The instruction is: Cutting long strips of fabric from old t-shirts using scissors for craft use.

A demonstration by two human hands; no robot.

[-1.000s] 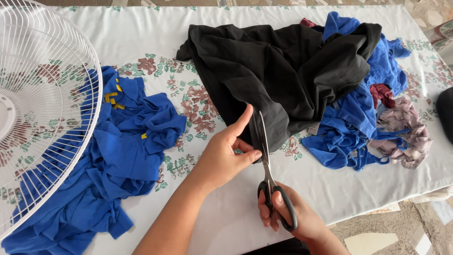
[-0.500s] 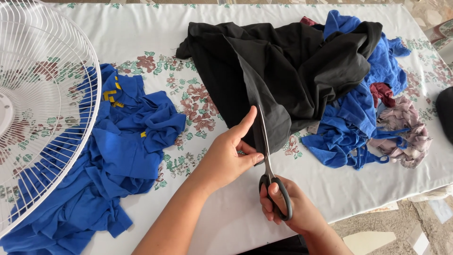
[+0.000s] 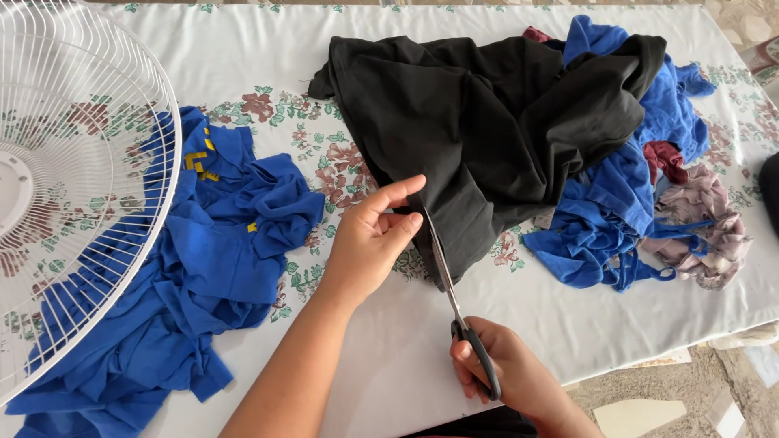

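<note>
Black cloth (image 3: 503, 138) rumpled | left hand (image 3: 369, 243) grip pinches edge | right hand (image 3: 499, 373) closed round scissors (image 3: 454, 304)

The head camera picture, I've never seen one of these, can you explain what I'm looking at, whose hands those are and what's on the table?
The camera sits on a person's head and looks down, so both bare hands are that person's own. The left hand pinches the edge of a crumpled black cloth garment. The right hand holds black-handled metal scissors, blades at that cloth's edge. All lies on a white tablecloth with a floral print. To the left lies a rumpled blue garment with yellow marks, partly under a white wire fan guard. To the right is a heap of blue, dark red and pale mauve cloth scraps.
</note>
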